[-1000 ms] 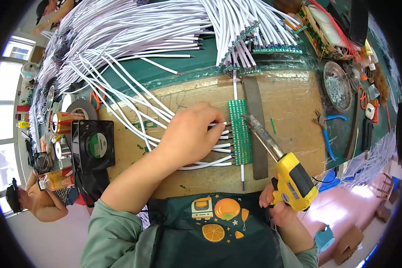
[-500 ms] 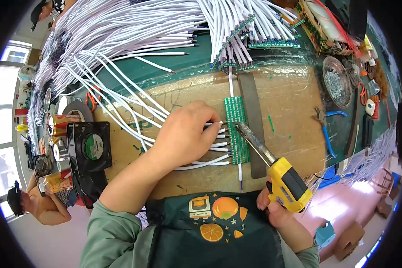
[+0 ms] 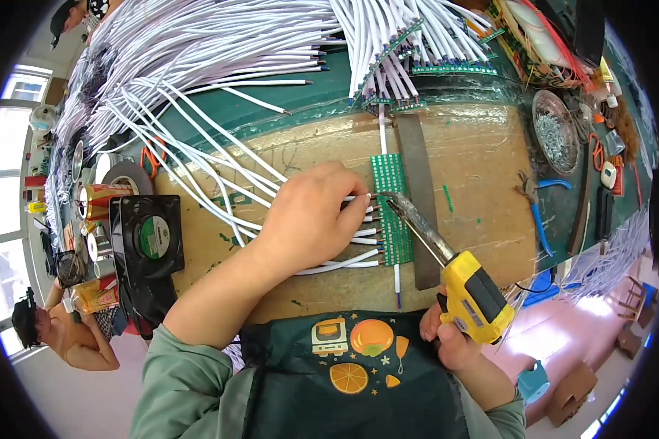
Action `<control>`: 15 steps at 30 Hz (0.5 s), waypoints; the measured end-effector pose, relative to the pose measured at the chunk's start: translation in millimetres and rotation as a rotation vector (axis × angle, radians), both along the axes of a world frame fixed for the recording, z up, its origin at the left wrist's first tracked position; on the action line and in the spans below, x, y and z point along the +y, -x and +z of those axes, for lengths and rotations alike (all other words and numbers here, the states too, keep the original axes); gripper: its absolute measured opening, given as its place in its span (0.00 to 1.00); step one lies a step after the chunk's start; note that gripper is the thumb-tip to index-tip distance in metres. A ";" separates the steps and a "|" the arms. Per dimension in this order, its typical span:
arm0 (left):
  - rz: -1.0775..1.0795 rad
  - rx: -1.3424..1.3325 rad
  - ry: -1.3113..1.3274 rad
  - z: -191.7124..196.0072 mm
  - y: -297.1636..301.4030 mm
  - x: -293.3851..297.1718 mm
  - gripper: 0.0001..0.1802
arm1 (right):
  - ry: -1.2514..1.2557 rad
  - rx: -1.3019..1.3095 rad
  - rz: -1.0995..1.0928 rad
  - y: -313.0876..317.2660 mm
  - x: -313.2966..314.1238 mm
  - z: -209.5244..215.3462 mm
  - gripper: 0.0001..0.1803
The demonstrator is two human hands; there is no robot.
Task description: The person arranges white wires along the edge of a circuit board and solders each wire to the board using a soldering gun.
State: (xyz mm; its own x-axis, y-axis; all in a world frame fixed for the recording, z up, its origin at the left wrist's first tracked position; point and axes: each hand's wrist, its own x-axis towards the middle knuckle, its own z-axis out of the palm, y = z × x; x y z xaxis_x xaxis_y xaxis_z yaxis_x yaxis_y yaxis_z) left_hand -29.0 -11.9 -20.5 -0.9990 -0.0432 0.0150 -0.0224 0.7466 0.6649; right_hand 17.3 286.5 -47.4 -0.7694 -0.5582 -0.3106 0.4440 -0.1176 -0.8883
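Note:
A narrow green circuit board (image 3: 397, 245) lies on a brown work board (image 3: 483, 168), with several white cables (image 3: 359, 256) reaching its left edge. My left hand (image 3: 311, 216) is closed in a pinch on one white cable (image 3: 252, 174), holding its bare end at the circuit board's upper left. My right hand (image 3: 450, 338) grips a yellow-and-black soldering gun (image 3: 479, 296) by its handle. The gun's metal tip slants up to the board beside the pinched cable's end; whether it touches the wire is too small to tell.
A dark flat bar (image 3: 419, 212) runs along the board's right side. Blue-handled pliers (image 3: 538, 216) and a dish of small metal bits (image 3: 555, 132) lie to the right. A black fan (image 3: 150, 238) stands left. Bundled white cables (image 3: 220, 36) cover the far side. Another person (image 3: 77, 333) sits at left.
Very little differs. The scene has shifted slightly in the picture, and the left hand with its cable and the gun's tip stay together at the circuit board.

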 end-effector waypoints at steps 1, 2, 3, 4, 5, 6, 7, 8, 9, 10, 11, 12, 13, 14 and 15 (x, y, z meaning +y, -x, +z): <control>0.012 -0.018 -0.019 -0.1 -0.3 -0.1 0.06 | 0.004 -0.006 -0.012 -0.1 -0.6 0.7 0.39; 0.014 -0.020 -0.019 -0.6 -0.4 -0.1 0.06 | 0.004 -0.008 -0.010 0.0 -1.2 1.7 0.39; 0.007 0.008 -0.011 -1.4 -0.3 0.1 0.06 | 0.016 -0.033 -0.017 0.1 -1.6 2.8 0.38; 0.000 0.036 -0.003 -2.2 -0.2 0.2 0.06 | 0.028 -0.058 -0.024 0.4 -2.0 3.8 0.37; 0.001 0.035 -0.003 -3.0 -0.2 0.2 0.06 | 0.027 -0.059 -0.022 0.8 -2.4 4.5 0.37; -0.020 0.054 0.005 -3.6 -0.1 0.1 0.06 | 0.024 -0.056 -0.027 1.2 -2.6 5.0 0.37; -0.040 0.070 0.014 -4.1 -0.3 -0.1 0.06 | 0.021 -0.052 -0.032 1.5 -2.8 5.3 0.36; -0.040 0.073 0.014 -4.4 -0.4 0.1 0.06 | 0.022 -0.052 -0.031 1.5 -2.9 5.5 0.36; -0.028 0.074 0.006 -4.7 -0.3 0.4 0.05 | 0.017 -0.063 -0.036 1.3 -2.9 5.6 0.35; -0.016 0.071 -0.002 -4.9 -0.1 0.7 0.05 | 0.011 -0.073 -0.042 1.2 -2.9 5.4 0.35; -0.017 0.076 -0.001 -5.0 -0.1 1.1 0.05 | 0.012 -0.073 -0.042 1.2 -2.9 4.9 0.35; -0.007 0.071 0.006 -4.9 -0.2 1.5 0.05 | 0.017 -0.065 -0.042 1.2 -3.0 4.2 0.35; 0.002 0.066 0.014 -4.9 -0.3 1.8 0.05 | 0.022 -0.057 -0.042 1.1 -3.2 3.4 0.34; 0.002 0.066 0.014 -4.9 -0.2 1.9 0.05 | 0.022 -0.057 -0.042 1.1 -3.6 2.4 0.34; -0.002 0.061 0.020 -5.0 0.1 1.9 0.05 | 0.062 -0.038 -0.055 1.2 -4.2 1.1 0.32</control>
